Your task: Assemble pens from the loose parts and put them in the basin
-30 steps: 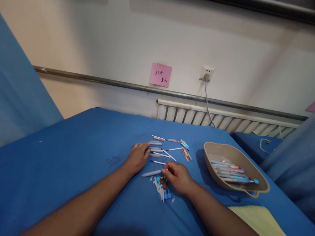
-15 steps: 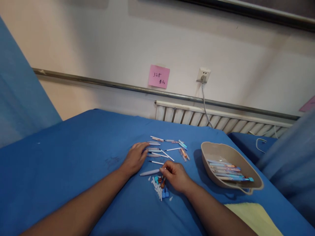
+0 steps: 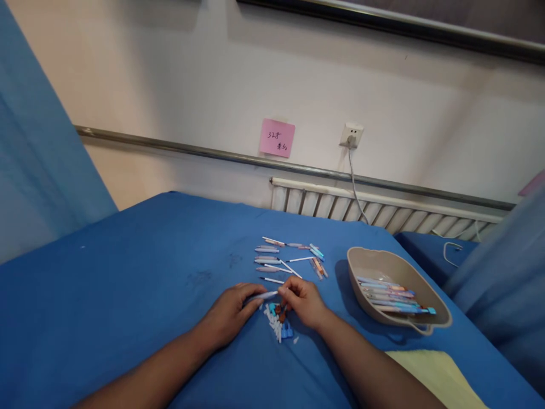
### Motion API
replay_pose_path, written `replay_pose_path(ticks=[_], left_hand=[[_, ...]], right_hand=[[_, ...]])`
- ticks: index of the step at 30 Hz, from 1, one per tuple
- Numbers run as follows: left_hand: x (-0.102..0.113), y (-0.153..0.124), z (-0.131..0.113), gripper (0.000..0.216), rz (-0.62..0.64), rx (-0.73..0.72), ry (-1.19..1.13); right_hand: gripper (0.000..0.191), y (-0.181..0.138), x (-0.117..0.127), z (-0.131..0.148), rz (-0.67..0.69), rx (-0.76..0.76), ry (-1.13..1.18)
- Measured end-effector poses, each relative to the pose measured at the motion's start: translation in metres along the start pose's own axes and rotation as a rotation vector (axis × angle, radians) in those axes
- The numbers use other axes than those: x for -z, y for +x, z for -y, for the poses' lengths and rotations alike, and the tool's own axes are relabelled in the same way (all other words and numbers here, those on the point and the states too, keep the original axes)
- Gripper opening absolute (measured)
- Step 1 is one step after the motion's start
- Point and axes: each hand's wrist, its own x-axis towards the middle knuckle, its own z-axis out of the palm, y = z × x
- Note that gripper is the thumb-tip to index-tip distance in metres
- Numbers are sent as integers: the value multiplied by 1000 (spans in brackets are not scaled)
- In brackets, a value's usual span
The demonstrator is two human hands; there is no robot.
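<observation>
My left hand [image 3: 230, 313] is closed around a pale pen barrel [image 3: 266, 295], which points to the right. At the barrel's right end, the thumb and forefinger of my right hand [image 3: 305, 302] are pinched together on its narrow tip. Just below both hands lies a small pile of white pen tips [image 3: 276, 326], with blue clips [image 3: 287, 330] and brown pieces [image 3: 281, 316] among them. Beyond the hands, several pen barrels [image 3: 267, 261] and thin white refills [image 3: 290, 268] lie in loose rows on the blue sheet.
A beige basket [image 3: 356, 257] holding several assembled pens [image 3: 387, 294] stands to the right. In front of it lies a yellow cloth [image 3: 434, 375]. More coloured pen parts [image 3: 318, 266] lie left of the basket. A radiator [image 3: 327, 201] and a socket [image 3: 351, 136] are at the wall.
My left hand has come back from the rows of barrels and closed on the pen barrel that my right hand was holding alone. The view has shifted slightly.
</observation>
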Motion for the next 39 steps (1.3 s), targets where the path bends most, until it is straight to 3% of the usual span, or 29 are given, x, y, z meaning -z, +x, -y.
replay_pose_path(ticks=[3,7,11,16,23,32,39], left_hand=[[-7,6,-1,27,31,-68,24],[-13,14,1,25,29,-97,-71],[-12,19,7,28,49,21,-341],[-9,25,21,29,-20,155,-611],[-2,28,31,37,-41,292,-829],[-2,27,30,34,-38,293,-902],[0,27,25,36,-44,315,-824]], right_hand=[[40,-4,-4,1,72,-44,53],[44,-2,4,2,-2,30,-7],[51,5,18,2,-143,13,81],[45,9,29,-2,-300,3,72],[42,9,26,-9,-235,-11,-13],[37,7,23,-12,-176,-1,-70],[35,9,30,-3,-363,-13,96]])
